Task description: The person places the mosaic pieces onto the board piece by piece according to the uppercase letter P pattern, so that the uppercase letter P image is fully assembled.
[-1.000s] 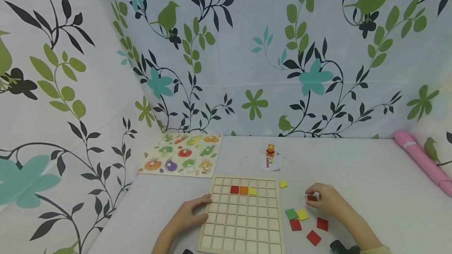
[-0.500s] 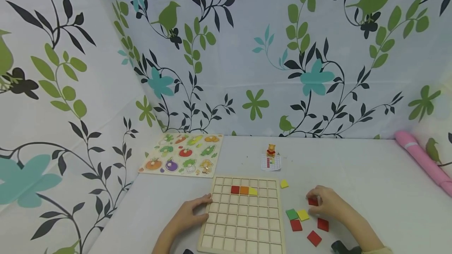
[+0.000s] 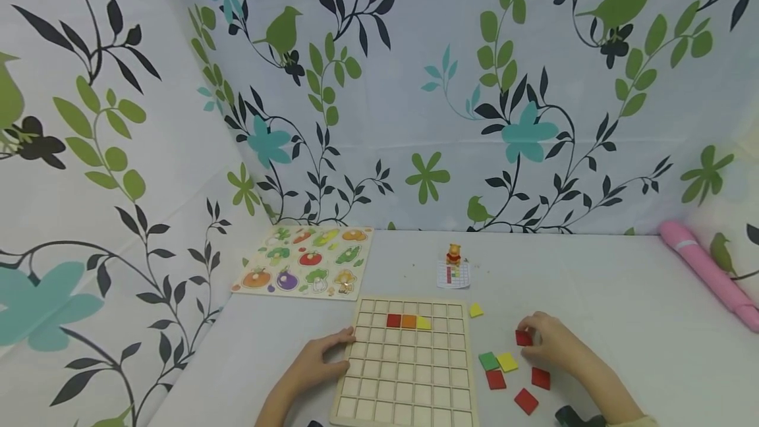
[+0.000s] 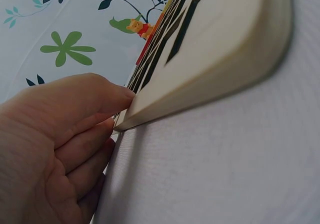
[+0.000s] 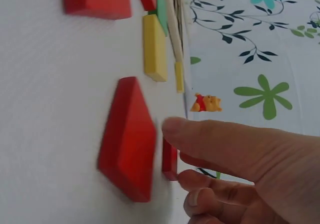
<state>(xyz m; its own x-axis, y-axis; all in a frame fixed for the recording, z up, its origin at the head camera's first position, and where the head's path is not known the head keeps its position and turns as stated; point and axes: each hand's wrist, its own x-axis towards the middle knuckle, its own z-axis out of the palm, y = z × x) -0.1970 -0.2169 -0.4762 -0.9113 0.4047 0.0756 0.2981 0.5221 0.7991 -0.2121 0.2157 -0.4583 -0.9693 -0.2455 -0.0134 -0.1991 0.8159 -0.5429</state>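
Observation:
My left hand (image 3: 320, 361) rests at the left edge of a wooden grid board (image 3: 397, 374), its thumb and fingertips touching the rim. Near the board's top a red square tile (image 3: 394, 321), an orange square tile (image 3: 408, 321) and a yellow piece (image 3: 423, 323) with a curved side sit in neighbouring cells. To the right of the board, my right hand (image 3: 551, 341) pinches a red square tile (image 3: 524, 338) between thumb and fingers, close over the table. In the right wrist view the pinched tile (image 5: 170, 159) is partly hidden by the thumb.
Between board and right hand lie a green tile (image 3: 489, 361), a yellow tile (image 3: 507, 362) and several red tiles (image 3: 526, 401). A small yellow piece (image 3: 476, 310) lies by the board's corner. Behind stand a bear figurine (image 3: 453, 254) with a pattern card (image 3: 453, 277), and a vegetable puzzle (image 3: 302, 262).
The red tile in my right hand has turned so that its face shows more squarely, and the hand has shifted slightly down and right. My left hand stays at the board's edge.

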